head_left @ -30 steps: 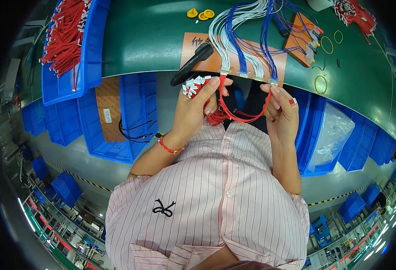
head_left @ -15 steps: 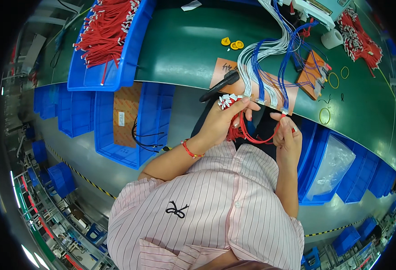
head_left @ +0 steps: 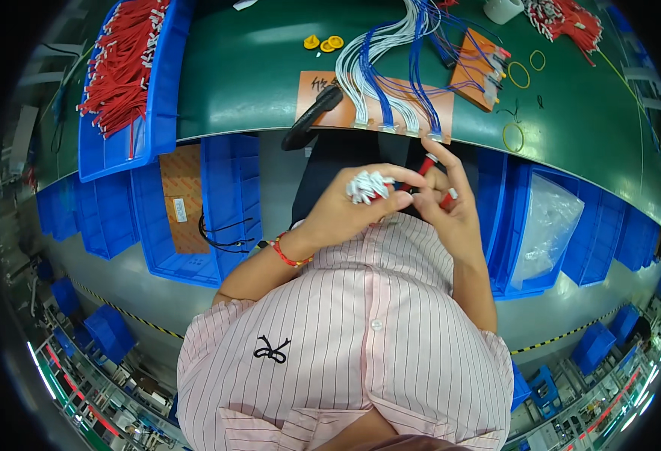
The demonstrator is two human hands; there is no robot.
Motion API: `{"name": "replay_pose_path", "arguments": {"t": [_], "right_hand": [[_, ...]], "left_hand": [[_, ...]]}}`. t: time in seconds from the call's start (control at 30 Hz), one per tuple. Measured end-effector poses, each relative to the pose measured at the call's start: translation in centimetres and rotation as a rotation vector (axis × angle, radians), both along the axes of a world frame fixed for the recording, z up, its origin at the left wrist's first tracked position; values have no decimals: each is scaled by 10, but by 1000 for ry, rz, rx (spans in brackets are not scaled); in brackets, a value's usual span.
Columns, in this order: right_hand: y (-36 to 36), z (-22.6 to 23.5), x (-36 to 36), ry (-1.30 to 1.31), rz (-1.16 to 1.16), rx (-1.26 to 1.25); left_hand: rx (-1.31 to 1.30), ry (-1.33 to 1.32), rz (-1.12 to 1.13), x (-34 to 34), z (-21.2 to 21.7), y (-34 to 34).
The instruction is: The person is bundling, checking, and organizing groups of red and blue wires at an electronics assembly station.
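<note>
My left hand [head_left: 338, 207] is closed round a bundle of red cables, whose white connectors [head_left: 368, 186] stick out above the fist. Close beside it, my right hand [head_left: 454, 222] grips a red cable [head_left: 426, 164] between its fingers. One end of that cable points up toward the bench, and a white end shows near the palm. Both hands are in front of my body, thumbs almost touching. Beyond them, a row of clear connectors [head_left: 413, 133] on white wires [head_left: 354, 68] and blue wires [head_left: 414, 64] lines the edge of an orange board [head_left: 315, 81].
A black handle-like tool [head_left: 311, 120] lies across the board's left corner. Left on the green bench [head_left: 248, 83] stands a blue bin [head_left: 161, 120] of red cables. Yellow caps [head_left: 334, 42], an orange block [head_left: 471, 71] and rubber bands [head_left: 518, 75] lie farther back. Blue crates [head_left: 232, 203] stand below.
Both hands have drawn back from the board's edge toward my body and come together. The red cable in my right hand has come away from the connector row. The view has shifted.
</note>
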State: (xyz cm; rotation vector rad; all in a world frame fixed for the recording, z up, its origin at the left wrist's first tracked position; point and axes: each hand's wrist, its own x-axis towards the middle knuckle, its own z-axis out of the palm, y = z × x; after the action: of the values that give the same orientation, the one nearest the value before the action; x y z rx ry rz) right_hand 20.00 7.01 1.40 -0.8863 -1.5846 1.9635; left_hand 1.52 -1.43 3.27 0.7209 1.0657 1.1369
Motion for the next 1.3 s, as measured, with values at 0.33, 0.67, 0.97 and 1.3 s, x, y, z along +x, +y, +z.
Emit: {"name": "replay_pose_path", "arguments": {"t": [0.33,0.67,0.97,1.3], "right_hand": [[-5,-5,-16,24,138,343],[22,-16,52,341,189,-348],[24,-13,20,409,31,-370],[21,-34,-15,171,-250,-159]], "left_hand": [[-79,160,248,28,-21,1],[206,-217,540,-4,-17,-2],[-36,-3,618,3,-37,-2],[7,36,569,4,-39,14]]}}
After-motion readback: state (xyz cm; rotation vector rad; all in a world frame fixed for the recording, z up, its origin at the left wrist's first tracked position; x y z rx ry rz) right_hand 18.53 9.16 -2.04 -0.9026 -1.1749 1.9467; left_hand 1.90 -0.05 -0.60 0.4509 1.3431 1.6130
